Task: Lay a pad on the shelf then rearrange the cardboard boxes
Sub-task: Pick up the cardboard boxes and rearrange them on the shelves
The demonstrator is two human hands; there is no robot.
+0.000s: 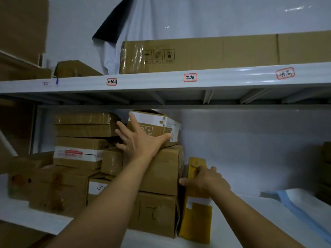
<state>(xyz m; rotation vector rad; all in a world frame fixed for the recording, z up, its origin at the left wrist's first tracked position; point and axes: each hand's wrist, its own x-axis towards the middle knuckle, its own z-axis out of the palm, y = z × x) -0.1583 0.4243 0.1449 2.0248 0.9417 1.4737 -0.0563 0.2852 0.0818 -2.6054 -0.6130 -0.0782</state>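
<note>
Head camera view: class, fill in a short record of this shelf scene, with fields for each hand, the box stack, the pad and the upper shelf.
left hand: left hand spread flat against the white-taped box atop the stack
right hand: right hand in a grip on top of the upright yellow package
stack: brown boxes piled left of the yellow package
pad: white and blue pad lying on the lower shelf, right
upper shelf: long cardboard box; handwritten red-bordered labels on the shelf edge

Three red-bordered handwritten labels stuck on upper shelf front edge; characters too blurred to be read. Handling pictograms printed on long carton. Handwritten marks on lower box, illegible.
</note>
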